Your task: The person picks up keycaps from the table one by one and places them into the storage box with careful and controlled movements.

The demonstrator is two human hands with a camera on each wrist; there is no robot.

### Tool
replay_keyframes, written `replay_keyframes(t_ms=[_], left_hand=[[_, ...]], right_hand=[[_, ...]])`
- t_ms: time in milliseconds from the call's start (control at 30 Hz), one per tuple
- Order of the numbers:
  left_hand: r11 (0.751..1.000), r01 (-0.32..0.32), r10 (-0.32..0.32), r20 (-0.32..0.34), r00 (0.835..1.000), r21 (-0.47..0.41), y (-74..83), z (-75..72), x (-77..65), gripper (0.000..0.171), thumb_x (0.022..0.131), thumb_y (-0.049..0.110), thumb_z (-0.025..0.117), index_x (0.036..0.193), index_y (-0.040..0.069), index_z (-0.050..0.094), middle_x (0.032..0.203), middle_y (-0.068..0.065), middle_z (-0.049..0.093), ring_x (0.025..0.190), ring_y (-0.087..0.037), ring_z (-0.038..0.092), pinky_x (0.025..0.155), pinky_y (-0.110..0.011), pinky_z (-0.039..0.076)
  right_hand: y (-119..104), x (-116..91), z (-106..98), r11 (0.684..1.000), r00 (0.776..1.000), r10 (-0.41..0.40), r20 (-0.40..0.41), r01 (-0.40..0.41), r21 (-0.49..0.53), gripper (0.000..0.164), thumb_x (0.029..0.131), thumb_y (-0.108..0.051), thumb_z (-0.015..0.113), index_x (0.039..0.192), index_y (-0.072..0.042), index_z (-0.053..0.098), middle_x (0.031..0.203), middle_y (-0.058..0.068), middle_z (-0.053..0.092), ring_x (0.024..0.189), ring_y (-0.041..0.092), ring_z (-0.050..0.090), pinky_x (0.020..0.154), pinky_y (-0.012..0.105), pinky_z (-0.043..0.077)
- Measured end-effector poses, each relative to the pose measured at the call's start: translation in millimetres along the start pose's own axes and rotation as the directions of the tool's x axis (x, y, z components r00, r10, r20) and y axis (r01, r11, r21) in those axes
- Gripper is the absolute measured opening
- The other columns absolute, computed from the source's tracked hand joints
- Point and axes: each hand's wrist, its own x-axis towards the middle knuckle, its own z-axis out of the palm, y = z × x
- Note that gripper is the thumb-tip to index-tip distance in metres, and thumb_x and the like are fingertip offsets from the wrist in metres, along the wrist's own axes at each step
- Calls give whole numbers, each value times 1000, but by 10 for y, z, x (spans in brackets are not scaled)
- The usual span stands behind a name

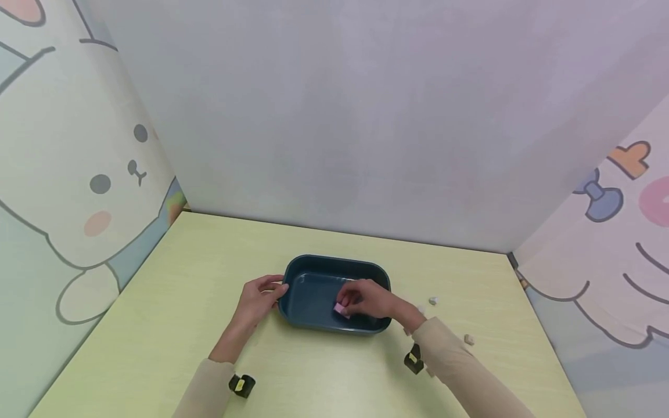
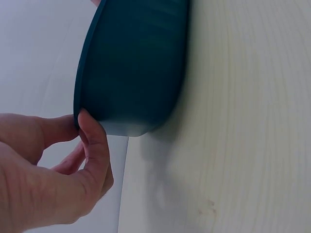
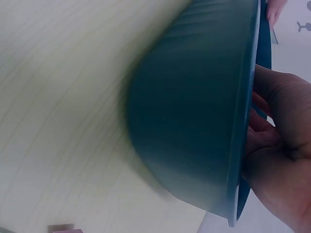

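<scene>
A dark teal rectangular basin [image 1: 313,296] with rounded corners stands on the pale wooden table. My left hand [image 1: 258,299] pinches its left rim between thumb and fingers; the left wrist view shows the fingertips at the edge of the basin [image 2: 136,58]. Over the basin's right side reaches my right hand [image 1: 368,297], its fingers curled round a small pink block [image 1: 341,310] low inside, close over the floor. From the right wrist, the basin's wall [image 3: 189,107] hides the block and most of the fingertips.
Small pale pieces lie on the table to the right, one [image 1: 433,300] beside the basin and another [image 1: 468,339] nearer me. Others are partly hidden by my right forearm. A pinkish piece [image 3: 68,231] shows at the right wrist view's bottom edge. A plain wall panel [image 1: 334,128] stands behind the table.
</scene>
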Motion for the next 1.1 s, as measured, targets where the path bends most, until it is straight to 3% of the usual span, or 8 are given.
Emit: replay_keyframes(t_ms=[233,1100], left_hand=[[1000,-1,1,2,1000,5,4,1,2,34,97,13,72,128,-2,67,107,-17,69,88,-27,68,67,-24,55],[1000,-1,1,9,1000,-11,1,-14,-1,34,98,11,71,128,-3,67,105,-17,68,88,-28,68,68,-26,55]], right_hand=[[24,24,69,999,999,30,30,-30,-17,17,93,-7,77,109,-5,72,95,-2,69,86,5,64,81,23,55],[-53,-13,116,997,997,7,71,-2,-79,15,94,-4,74,109,-1,72,95,1,71,85,3,64,78,22,54]])
